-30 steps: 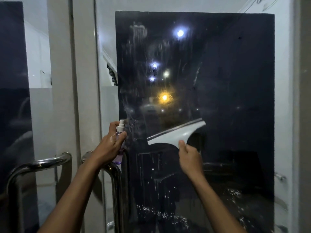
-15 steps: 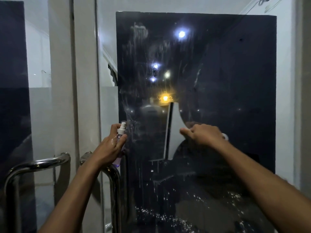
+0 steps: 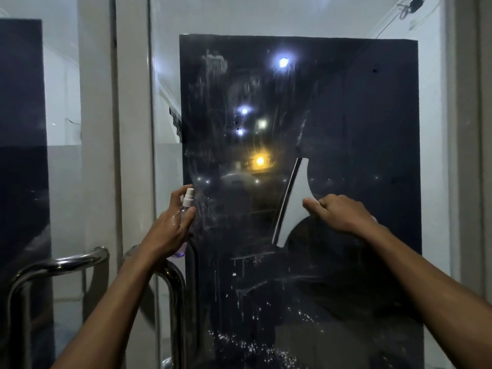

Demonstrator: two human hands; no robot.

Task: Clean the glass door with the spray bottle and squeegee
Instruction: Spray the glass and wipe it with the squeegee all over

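The glass door (image 3: 346, 107) fills the middle of the head view, dark, with streaks, drips and droplets on its left and lower parts. My left hand (image 3: 167, 230) grips a small clear spray bottle (image 3: 186, 206) with a white nozzle, held upright near the door's left edge. My right hand (image 3: 338, 214) holds a white squeegee (image 3: 294, 206) by its handle. The squeegee's blade stands nearly upright, leaning a little right, and lies against the glass at mid-height.
Two curved steel door handles (image 3: 61, 265) (image 3: 173, 278) stand at the lower left, just under my left arm. A pale door frame (image 3: 130, 129) runs up beside the glass. White wall borders the pane on the right.
The squeegee's blade turned from nearly level to upright, then slid to the right across the glass with my right hand. My left hand and the bottle stayed in place.
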